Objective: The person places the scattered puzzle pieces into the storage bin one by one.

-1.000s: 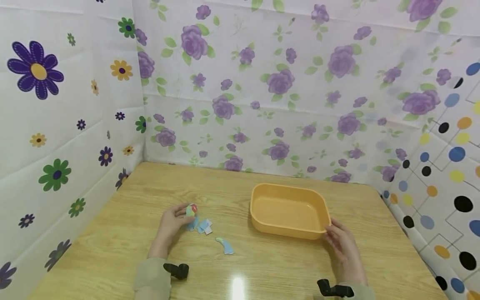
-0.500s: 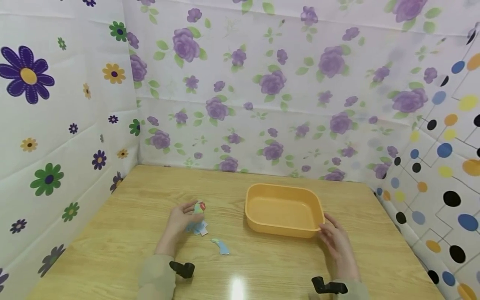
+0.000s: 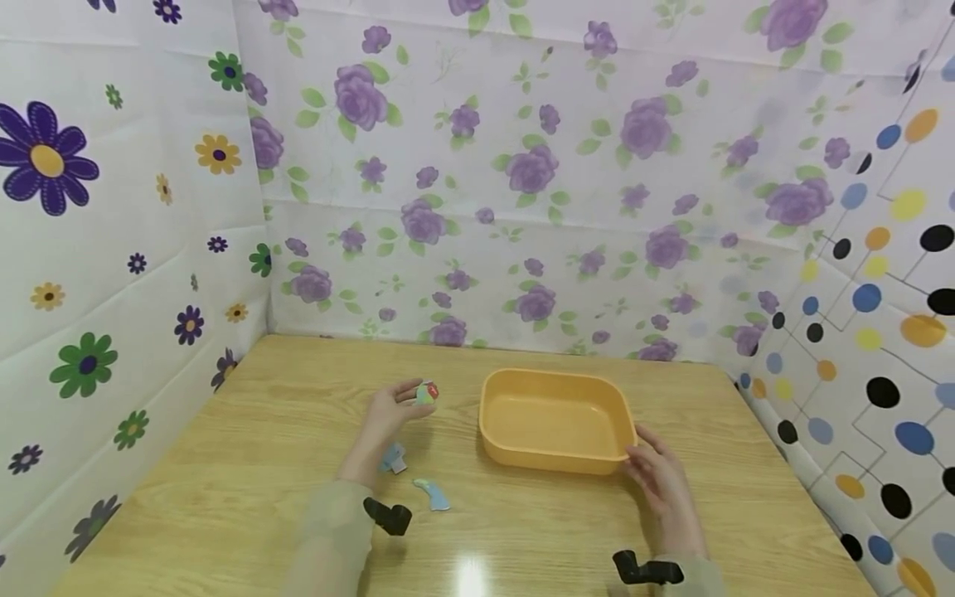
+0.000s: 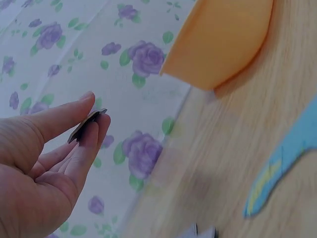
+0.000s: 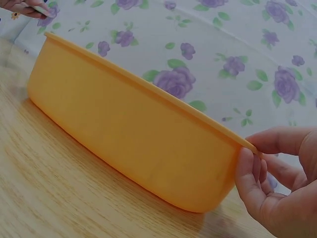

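My left hand (image 3: 388, 416) is raised above the table, left of the orange basin. Between thumb and fingers it pinches a thin, flat puzzle piece (image 3: 426, 393) printed in green and red. Seen edge-on in the left wrist view, the puzzle piece (image 4: 85, 125) shows a dark side. The orange plastic basin (image 3: 552, 460) stands upright on the table, and nothing lies in the part of its inside that shows. At its right front corner my right hand (image 3: 662, 474) grips the rim, with thumb and fingers on either side of the wall in the right wrist view.
A curved light-blue puzzle piece (image 3: 433, 495) lies on the wooden table (image 3: 537, 531) in front of the basin. More light-blue pieces (image 3: 393, 458) lie together beside my left forearm, partly hidden. Flower-patterned cloth (image 3: 477, 182) hangs behind, with patterned cloth at both sides.
My left hand has lifted away from the small pile with the green and red puzzle piece and moved right toward the basin. The right hand keeps its hold on the rim.
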